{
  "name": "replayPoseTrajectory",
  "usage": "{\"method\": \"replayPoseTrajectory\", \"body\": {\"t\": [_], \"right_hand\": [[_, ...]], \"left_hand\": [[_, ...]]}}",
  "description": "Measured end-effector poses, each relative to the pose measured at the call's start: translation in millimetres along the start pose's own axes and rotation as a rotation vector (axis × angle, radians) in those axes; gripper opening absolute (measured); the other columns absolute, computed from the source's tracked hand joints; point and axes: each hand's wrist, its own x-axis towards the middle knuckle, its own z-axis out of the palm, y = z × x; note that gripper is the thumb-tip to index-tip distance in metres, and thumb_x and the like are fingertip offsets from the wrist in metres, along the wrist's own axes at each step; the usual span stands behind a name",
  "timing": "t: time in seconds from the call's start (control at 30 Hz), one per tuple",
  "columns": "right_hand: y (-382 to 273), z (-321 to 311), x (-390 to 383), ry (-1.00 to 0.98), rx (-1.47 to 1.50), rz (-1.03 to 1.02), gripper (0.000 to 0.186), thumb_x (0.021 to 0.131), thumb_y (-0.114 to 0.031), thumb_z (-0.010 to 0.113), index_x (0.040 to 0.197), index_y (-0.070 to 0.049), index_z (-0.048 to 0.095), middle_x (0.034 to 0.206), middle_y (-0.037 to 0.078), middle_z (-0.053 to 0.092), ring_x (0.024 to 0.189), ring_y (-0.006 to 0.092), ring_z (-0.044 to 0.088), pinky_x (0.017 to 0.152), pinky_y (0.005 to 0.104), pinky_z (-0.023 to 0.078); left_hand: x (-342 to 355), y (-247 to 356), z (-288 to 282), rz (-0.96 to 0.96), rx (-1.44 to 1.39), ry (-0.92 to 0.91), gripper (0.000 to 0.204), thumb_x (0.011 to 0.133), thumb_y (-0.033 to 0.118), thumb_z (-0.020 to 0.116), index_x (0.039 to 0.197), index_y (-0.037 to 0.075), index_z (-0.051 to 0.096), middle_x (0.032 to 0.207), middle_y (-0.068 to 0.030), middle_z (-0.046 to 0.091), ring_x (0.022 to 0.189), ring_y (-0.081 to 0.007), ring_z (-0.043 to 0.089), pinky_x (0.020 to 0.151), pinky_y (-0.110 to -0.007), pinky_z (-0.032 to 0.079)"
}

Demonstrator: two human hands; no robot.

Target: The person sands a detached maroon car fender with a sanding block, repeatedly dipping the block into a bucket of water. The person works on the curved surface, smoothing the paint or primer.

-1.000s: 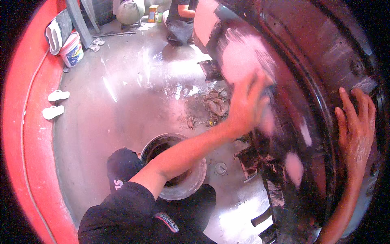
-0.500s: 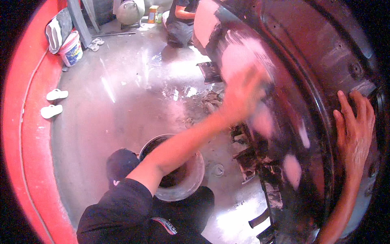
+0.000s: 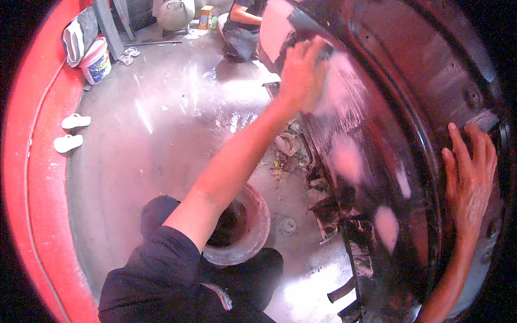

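Note:
A large dark car body panel [image 3: 377, 156] fills the right side, with pale pink filler patches [image 3: 344, 159] on it. At the panel's far upper part my left hand [image 3: 304, 70] is closed over a dark pad [image 3: 325, 52], mostly hidden by the fingers and pressed to the surface. Beside it lies a wide scratched pink patch [image 3: 344, 91]. My right hand [image 3: 472, 169] rests open on the panel's right part, fingers spread, holding nothing.
Below my left forearm stands a round bucket [image 3: 261, 226] with dark contents. Debris [image 3: 288, 145] lies along the panel's lower edge. Another person [image 3: 239, 37] crouches at the far end. White slippers [image 3: 69, 143] and a paint pail [image 3: 97, 62] sit by the red wall [image 3: 32, 215].
My left hand has moved up and left along the panel with the dark pad, uncovering the scratched pink patch. My right hand has stayed in place.

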Motion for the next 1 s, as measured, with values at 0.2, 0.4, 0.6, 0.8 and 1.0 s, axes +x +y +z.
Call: {"method": "replayPoseTrajectory", "body": {"t": [0.2,0.4,0.6,0.8,1.0], "right_hand": [[1,1,-4,-0.038,0.003,0.01,0.039,0.094,-0.014,0.064,0.132,-0.013,0.064,0.134,0.015,0.055,0.126,0.0357,0.049,0.107,0.0461,0.04],[-3,1,2,-0.001,0.017,-0.012,0.039,0.094,-0.014,0.064,0.132,-0.014,0.063,0.134,0.014,0.055,0.126,0.0355,0.049,0.107,0.0458,0.04],[2,1,-4,-0.021,-0.012,-0.007,0.039,0.091,-0.015,0.066,0.13,-0.014,0.064,0.133,0.014,0.055,0.124,0.0379,0.049,0.106,0.0474,0.041],[-1,4,-1,0.001,0.024,-0.004,0.039,0.093,-0.014,0.064,0.132,-0.014,0.064,0.135,0.014,0.055,0.126,0.036,0.049,0.106,0.0466,0.04],[3,4,-5,-0.031,-0.045,0.001,0.038,0.094,-0.015,0.064,0.132,-0.013,0.064,0.135,0.015,0.055,0.126,0.0366,0.049,0.107,0.0467,0.039]], "left_hand": [[-45,65,-5,0.055,-0.097,-0.092,0.05,0.087,0.014,0.064,0.135,0.004,0.053,0.13,-0.0248,0.054,0.119,-0.0429,0.05,0.103,-0.05,0.041],[15,-27,4,-0.098,0.05,0.05,0.053,0.08,0.012,0.07,0.131,0.005,0.056,0.128,-0.0216,0.054,0.119,-0.0424,0.051,0.103,-0.051,0.04],[-40,59,-1,0.183,0.012,-0.052,0.055,0.085,0.013,0.066,0.137,0.004,0.052,0.128,-0.0233,0.056,0.123,-0.0421,0.05,0.106,-0.048,0.039],[11,-3,-2,-0.138,0.036,-0.034,0.06,0.082,0.009,0.068,0.139,0.004,0.051,0.129,-0.0225,0.054,0.123,-0.0426,0.049,0.108,-0.05,0.038],[-28,41,-3,0.14,-0.005,-0.033,0.053,0.085,0.013,0.067,0.136,0.004,0.053,0.125,-0.0229,0.056,0.116,-0.0426,0.05,0.1,-0.049,0.043]]}}
